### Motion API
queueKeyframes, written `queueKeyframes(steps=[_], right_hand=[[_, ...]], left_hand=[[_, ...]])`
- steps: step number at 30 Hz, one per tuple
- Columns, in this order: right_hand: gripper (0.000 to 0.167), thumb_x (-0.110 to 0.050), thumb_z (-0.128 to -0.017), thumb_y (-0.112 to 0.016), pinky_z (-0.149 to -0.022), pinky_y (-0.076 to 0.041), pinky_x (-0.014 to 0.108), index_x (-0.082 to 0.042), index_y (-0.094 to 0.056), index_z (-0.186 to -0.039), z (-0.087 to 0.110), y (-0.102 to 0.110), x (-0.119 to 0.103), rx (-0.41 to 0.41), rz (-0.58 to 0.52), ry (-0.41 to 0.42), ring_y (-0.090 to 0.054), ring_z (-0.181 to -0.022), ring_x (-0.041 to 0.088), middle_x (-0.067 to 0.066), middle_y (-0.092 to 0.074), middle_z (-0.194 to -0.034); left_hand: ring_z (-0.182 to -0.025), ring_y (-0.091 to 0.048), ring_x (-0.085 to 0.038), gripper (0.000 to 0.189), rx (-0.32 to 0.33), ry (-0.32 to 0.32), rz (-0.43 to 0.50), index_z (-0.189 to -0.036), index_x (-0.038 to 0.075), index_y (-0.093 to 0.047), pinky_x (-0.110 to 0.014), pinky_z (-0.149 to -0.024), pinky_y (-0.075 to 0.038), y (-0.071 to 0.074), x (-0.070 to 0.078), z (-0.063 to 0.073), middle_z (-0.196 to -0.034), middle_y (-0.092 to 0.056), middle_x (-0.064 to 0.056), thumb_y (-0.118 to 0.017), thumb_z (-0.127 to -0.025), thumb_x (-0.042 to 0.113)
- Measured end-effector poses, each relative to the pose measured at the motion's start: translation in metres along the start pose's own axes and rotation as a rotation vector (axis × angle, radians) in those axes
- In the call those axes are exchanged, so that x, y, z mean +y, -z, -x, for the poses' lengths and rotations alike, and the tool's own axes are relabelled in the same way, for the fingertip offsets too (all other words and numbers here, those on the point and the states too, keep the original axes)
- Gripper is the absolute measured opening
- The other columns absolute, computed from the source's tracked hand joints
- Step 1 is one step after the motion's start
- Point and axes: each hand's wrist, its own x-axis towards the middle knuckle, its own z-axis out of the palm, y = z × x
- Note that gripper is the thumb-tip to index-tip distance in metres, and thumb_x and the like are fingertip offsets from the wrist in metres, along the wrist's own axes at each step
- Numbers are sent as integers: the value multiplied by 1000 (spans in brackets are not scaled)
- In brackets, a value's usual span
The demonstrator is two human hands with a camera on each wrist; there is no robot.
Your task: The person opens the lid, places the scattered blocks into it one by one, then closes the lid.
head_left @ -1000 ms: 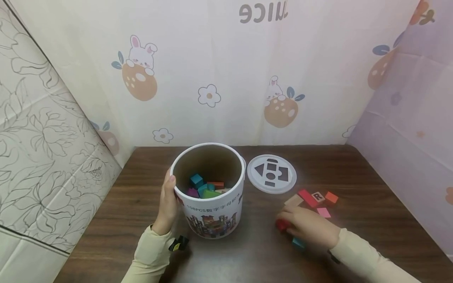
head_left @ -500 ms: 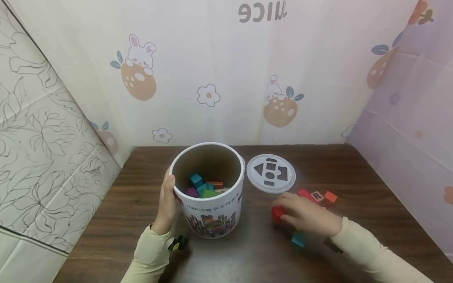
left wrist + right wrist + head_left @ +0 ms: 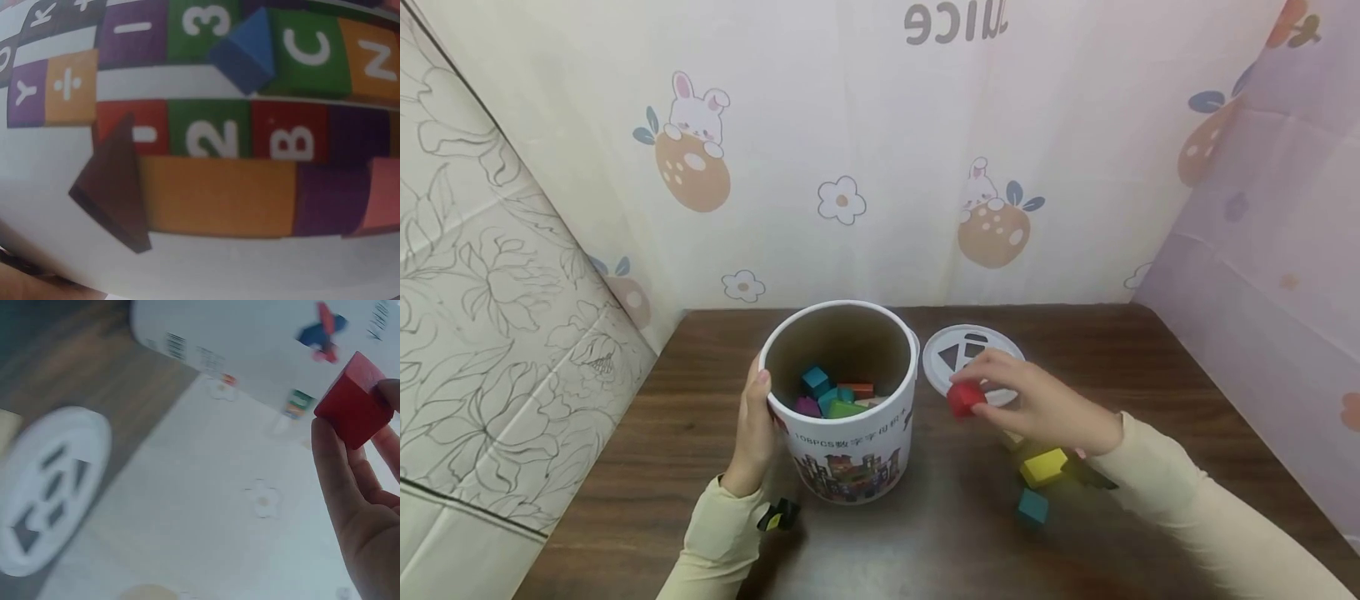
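A white bucket (image 3: 850, 467) with printed block pictures stands upright at the middle of the table. My left hand (image 3: 754, 437) grips its left side, with the thumb at the rim. In the left wrist view the printed bucket wall (image 3: 219, 194) fills nearly everything. Between thumb and fingers, my right hand (image 3: 1037, 404) pinches a red block (image 3: 964, 398) above the table, to the right of the bucket. That red block (image 3: 353, 403) shows flat, angled faces in the right wrist view. Inside the bucket lie several blocks, among them a teal one (image 3: 816, 382) and a green one (image 3: 846, 409).
Behind my right hand lies a round white lid (image 3: 937, 367) with cut-out shapes, partly covered. A yellow block (image 3: 1043, 467) and a teal block (image 3: 1033, 507) rest on the dark wooden table (image 3: 925, 542). A patterned curtain (image 3: 895, 242) hangs along the table's back edge.
My right hand has lifted the red block from the table and carried it up and left toward the bucket. The yellow block has come into sight. My left hand has stayed on the bucket.
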Motion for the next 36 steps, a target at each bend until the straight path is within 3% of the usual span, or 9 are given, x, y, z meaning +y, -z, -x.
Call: queueKeyframes(steps=[6, 11, 18, 26, 36], right_hand=[[51, -12, -78, -81, -77, -57, 25, -20, -63, -126, -28, 21, -21, 81, 12, 100, -57, -101, 9, -3, -61, -117], [50, -11, -80, -79, -79, -57, 28, -16, -62, -127, -53, 24, -33, 113, -37, 182, -58, -103, 9, -2, -62, -118], [47, -16, -83, -76, -82, -56, 30, -12, -63, -128, -92, 8, -41, 44, -65, 239, -57, -105, 11, 0, -63, -118], [42, -16, -86, -73, -90, -52, 32, -9, -63, -126, -138, -14, -53, -61, 5, 299, -58, -104, 15, 5, -65, -116], [39, -20, -88, -71, -90, -51, 26, -9, -65, -125, -172, -28, -64, -155, 108, 282, -57, -101, 15, 5, -64, -113]], left_hand=[[-130, -34, -33, 56, -2, -8, -8, -150, 9, -31, -60, -108, -25, -1, 1, -2, -146, -38, -17, -25, -101, 36], [-129, -34, -30, 57, -3, -5, -10, -150, 9, -32, -57, -108, -25, -1, 2, -2, -146, -38, -16, -25, -101, 37], [-129, -35, -30, 57, -4, 1, -26, -150, 7, -31, -57, -108, -26, -1, -1, -2, -146, -38, -17, -25, -101, 36], [-128, -35, -30, 58, -1, 11, -35, -150, 7, -31, -58, -108, -26, -1, -1, -1, -146, -38, -18, -25, -101, 36], [-127, -35, -26, 58, -4, 29, -41, -150, 9, -30, -54, -108, -26, 1, 0, -1, -146, -37, -15, -24, -101, 40]])
